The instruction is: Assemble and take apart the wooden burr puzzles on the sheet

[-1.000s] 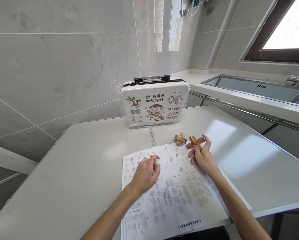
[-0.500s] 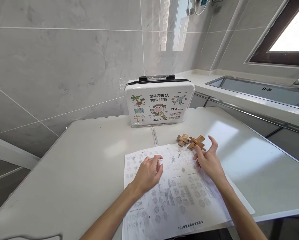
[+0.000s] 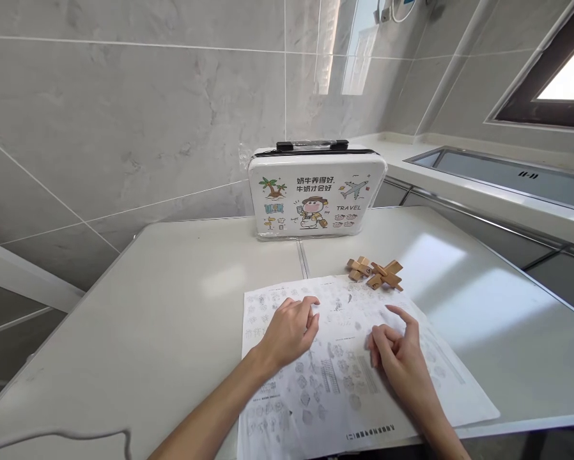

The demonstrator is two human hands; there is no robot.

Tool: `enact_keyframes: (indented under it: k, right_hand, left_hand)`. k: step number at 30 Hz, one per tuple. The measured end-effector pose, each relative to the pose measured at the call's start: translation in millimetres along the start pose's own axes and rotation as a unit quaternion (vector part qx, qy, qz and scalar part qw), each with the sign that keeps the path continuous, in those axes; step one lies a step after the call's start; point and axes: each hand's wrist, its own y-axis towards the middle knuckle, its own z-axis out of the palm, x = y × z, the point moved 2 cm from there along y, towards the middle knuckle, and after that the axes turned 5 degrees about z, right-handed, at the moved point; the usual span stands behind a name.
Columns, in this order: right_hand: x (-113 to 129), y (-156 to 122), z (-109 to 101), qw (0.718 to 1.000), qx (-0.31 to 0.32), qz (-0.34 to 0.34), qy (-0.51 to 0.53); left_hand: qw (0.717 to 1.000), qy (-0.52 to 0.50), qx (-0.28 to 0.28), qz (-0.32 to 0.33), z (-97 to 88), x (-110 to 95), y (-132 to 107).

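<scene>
Paper sheet of printed diagrams, flat on the worktop near its front edge; left hand and right hand rest on it, fingers loosely curled, gripping nothing; wooden puzzle pieces just beyond; light, even pressure would likely keep it from sliding.

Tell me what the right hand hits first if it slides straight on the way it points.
Most likely the wooden puzzle pieces beyond the right hand, with only bare instruction sheet between; the exact line is hard to judge.
</scene>
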Motion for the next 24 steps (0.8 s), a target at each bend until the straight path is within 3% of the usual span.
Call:
enact_keyframes:
  k: [10, 24]
  right_hand:
    - [-2.3, -3.4, 5.2, 0.979, 0.018, -0.044, -0.196]
    - [-4.5, -2.1, 3.2, 0.968, 0.041, -0.092, -0.232]
  left_hand:
    - [1.0, 0.01, 0.016, 0.006, 0.8, -0.1, 1.7]
    - [0.999, 0.027, 0.025, 0.022, -0.6, -2.1, 4.8]
